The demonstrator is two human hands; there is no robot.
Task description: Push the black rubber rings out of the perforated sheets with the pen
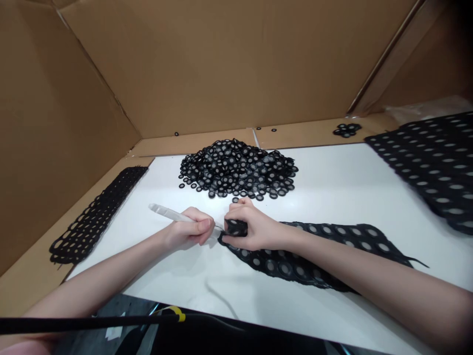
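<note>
My left hand (pixel 192 228) is closed around a white pen-shaped tool (pixel 168 212), whose thin metal tip reaches the edge of a black rubbery sheet. Pale round discs dot this black sheet (pixel 291 268), which lies on the white board under my right forearm. Fingers of my right hand (pixel 254 224) are wrapped round the sheet's left end, pinching and bending it up beside the tool tip. My palm and fingers hide part of that end. Just beyond my hands a heap of small black rings (pixel 236 167) with pale centres is piled up.
On the left lies a narrow black sheet full of holes (pixel 101 212). A larger dotted black sheet (pixel 436 162) occupies the right side. A few clumped rings (pixel 346 129) sit at the back right. Cardboard walls (pixel 236 69) enclose the white board (pixel 162 276).
</note>
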